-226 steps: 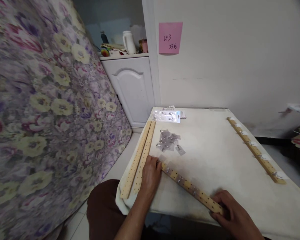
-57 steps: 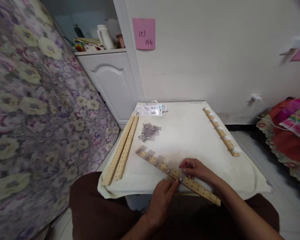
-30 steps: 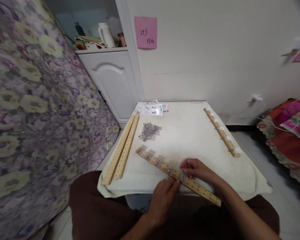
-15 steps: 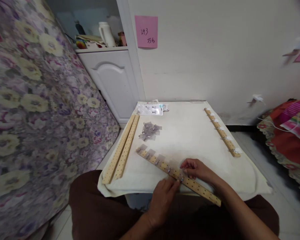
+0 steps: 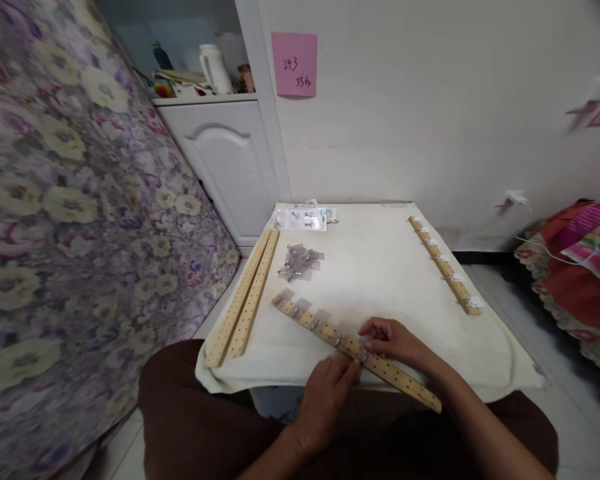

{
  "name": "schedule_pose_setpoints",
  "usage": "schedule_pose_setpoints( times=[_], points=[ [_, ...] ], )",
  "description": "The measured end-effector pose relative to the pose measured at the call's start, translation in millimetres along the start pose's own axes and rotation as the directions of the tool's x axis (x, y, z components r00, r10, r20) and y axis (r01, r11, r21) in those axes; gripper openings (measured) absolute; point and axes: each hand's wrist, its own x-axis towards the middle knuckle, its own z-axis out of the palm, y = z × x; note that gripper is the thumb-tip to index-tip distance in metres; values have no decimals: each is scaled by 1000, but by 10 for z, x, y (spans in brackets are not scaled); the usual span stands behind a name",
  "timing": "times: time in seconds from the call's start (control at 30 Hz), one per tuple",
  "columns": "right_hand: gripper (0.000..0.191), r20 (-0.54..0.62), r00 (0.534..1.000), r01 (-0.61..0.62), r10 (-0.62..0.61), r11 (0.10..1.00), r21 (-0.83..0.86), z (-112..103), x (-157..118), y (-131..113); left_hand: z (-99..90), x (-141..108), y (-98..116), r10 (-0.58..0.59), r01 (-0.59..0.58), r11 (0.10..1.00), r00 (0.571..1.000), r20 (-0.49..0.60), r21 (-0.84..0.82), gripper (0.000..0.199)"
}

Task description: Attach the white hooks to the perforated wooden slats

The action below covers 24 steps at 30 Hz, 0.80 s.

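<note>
A wooden strip with rows of dark holes (image 5: 403, 380) lies slantwise at the table's near edge. Several metal hooks with clear backing pieces sit along its left half, one of them a hook (image 5: 338, 340) near the middle. My left hand (image 5: 330, 387) grips the strip's near edge, fingertips against the hook (image 5: 363, 357) farthest right. From the far side, my right hand (image 5: 391, 339) pinches at that same hook, thumb and index finger close together, other fingers curled. The fingers partly cover this hook and its clear backing.
Loose clear-backed hooks (image 5: 299, 262) are piled left of centre. Two bare wooden strips (image 5: 253, 300) lie along the left edge, with hook packaging (image 5: 300, 219) behind them. Another strip with hooks (image 5: 445, 267) lies on the right. A cream cloth (image 5: 365, 260) covers the table.
My right hand has shifted very slightly left at the hook. The strip and my left hand stay nearly where they were.
</note>
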Motion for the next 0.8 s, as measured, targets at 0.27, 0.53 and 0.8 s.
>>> schedule_pose_setpoints(
  times=[0.27,0.53,0.8],
  points=[
    [20,-29,1000,-1,0,1000,-31,16,0,5,-4,-4,1,2,-2,1000,1000,-2,-24,39],
    [21,-35,999,-10,8,999,-35,18,-1,-13,-17,8,4,8,-8,1000,1000,15,26,38],
    [20,-28,1000,7,-8,999,-35,23,0,-28,15,2,-9,13,-13,999,1000,-2,32,37]
  ],
)
